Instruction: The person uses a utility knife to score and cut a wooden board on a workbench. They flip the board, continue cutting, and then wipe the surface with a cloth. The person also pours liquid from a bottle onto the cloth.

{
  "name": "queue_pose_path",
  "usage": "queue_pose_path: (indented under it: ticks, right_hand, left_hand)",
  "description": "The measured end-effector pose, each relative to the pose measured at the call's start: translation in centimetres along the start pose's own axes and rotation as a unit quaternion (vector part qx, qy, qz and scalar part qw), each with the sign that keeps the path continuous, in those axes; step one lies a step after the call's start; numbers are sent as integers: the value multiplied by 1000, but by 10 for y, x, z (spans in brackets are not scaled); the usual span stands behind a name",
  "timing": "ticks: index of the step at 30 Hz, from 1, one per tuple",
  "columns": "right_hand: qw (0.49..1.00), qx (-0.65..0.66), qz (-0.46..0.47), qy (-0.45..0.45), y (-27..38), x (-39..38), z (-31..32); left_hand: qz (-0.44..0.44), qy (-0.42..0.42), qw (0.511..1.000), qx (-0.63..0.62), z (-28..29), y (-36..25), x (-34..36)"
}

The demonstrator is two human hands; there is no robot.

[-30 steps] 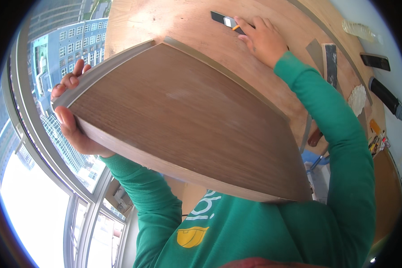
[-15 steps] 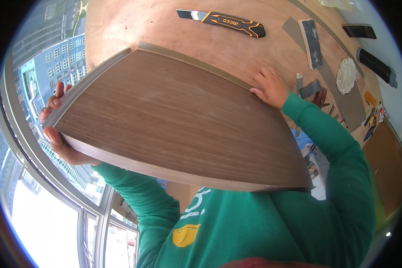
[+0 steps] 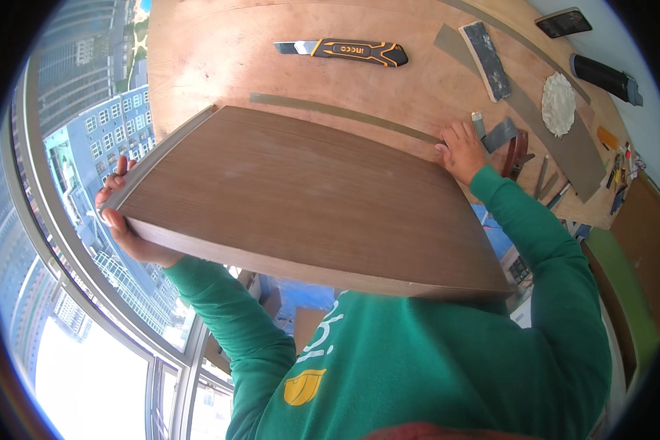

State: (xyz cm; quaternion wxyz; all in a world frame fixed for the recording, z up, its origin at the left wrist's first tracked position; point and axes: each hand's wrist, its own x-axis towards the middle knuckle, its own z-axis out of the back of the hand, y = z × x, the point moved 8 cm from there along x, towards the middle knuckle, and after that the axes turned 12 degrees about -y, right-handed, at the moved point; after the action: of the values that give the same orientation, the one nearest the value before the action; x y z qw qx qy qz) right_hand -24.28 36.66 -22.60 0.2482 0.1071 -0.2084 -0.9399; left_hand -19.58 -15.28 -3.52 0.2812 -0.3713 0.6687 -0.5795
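Note:
A brown wood-grain panel (image 3: pixel 308 198) is held tilted in front of my chest, its near edge close to my green sweatshirt. My left hand (image 3: pixel 132 231) grips its left end, thumb at the near corner and fingers round the outer side, where a pale edging strip (image 3: pixel 165 154) runs. My right hand (image 3: pixel 463 152) is closed on the right end of a thin, long edge-banding strip (image 3: pixel 337 111), beyond the panel's far right corner. That strip lies along the far side of the panel, with a gap between them. Beyond it rests a black and orange utility knife (image 3: pixel 356 51), blade out.
On the wooden table (image 3: pixel 213 44), right of the knife, lie a dark sanding block (image 3: pixel 485 62), a flat strip (image 3: pixel 546 132), a crumpled white wad (image 3: pixel 559 105), a phone (image 3: pixel 563 23), a black bottle (image 3: pixel 605 78) and small tools (image 3: pixel 620 172). A window frame (image 3: pixel 66 213) stands left.
The strip has come away from the panel's far edge, with my right hand on its end. The panel has shifted slightly right, and its far edge sits lower in view.

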Motion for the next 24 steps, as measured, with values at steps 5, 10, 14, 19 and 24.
queue_pose_path:
  ticks: [5,10,14,19,24]
  right_hand:
    - [998,-15,-58,22,-7,-7,-11]
    - [989,99,-106,36,-9,-11,9]
    - [987,113,-111,-20,8,-38,74]
    - [971,93,-180,-125,33,-108,160]
    - [911,67,-285,-290,40,-201,208]
  left_hand:
    - [4,1,1000,-13,-8,-3,-1]
    - [5,18,1000,-17,-7,-3,0]
    - [2,29,999,20,0,-4,-1]
    - [26,-6,999,41,9,-2,-2]
    - [-34,-35,988,144,14,-15,-11]
